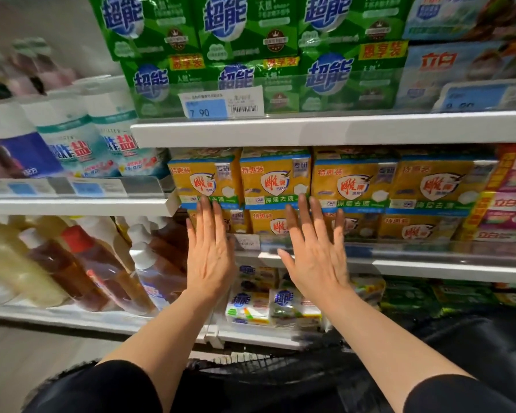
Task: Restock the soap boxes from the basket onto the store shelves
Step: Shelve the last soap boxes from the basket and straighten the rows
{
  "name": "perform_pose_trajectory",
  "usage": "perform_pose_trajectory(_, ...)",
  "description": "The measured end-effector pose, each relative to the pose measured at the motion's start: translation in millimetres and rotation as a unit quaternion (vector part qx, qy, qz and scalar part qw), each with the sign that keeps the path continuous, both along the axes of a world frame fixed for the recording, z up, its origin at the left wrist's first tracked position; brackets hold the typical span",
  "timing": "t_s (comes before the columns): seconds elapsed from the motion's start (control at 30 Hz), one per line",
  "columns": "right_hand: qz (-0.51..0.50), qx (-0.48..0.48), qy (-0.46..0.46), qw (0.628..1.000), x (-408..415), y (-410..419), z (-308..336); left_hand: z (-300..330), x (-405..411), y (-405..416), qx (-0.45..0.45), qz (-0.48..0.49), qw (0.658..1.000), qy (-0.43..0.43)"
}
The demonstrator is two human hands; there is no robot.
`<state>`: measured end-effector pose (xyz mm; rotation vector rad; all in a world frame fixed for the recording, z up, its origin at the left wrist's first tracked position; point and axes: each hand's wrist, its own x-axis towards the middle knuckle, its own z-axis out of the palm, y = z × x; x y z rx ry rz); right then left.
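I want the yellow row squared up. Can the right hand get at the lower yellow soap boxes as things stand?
Probably yes. The right hand is open with its fingers already at the yellow soap boxes, and nothing shows in the way.

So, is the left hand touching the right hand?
Apart. The head view shows the left hand and the right hand flat before the yellow soap boxes, with shelf and boxes visible in between.
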<state>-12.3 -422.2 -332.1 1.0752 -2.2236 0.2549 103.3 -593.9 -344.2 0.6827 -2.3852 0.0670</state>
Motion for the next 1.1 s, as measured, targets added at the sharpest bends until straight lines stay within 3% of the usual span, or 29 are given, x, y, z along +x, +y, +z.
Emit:
perform_pose_trajectory(0.17,0.039,-0.062,0.028,0.997,3,11,-3,3,0,18,-0.037,-0.044,0.998,0.013)
perform_pose_trajectory(0.3,-0.05,-0.125,-0.022,0.991,0,28,1,9,-11,45,-0.127,-0.149,0.98,-0.022)
perform_pose_trajectory(0.43,-0.083,-0.073,-0.083,0.99,-7,38,7,18,-24,55,-0.132,-0.109,0.984,-0.05)
perform_pose_trajectory(0.6,-0.054,-0.04,-0.094,0.993,-13,59,15,20,-40,87,-0.185,-0.212,0.957,-0.074)
perform_pose_trajectory(0.77,-0.146,-0.036,-0.15,0.977,-30,101,28,28,-69,123,-0.181,-0.214,0.954,-0.108)
perform_pose_trajectory(0.9,-0.09,0.02,-0.158,0.983,-37,129,42,34,-79,144,-0.143,-0.182,0.964,-0.128)
perform_pose_trajectory(1.1,-0.046,-0.031,-0.227,0.972,-37,163,76,57,-95,186,-0.166,-0.256,0.947,-0.096)
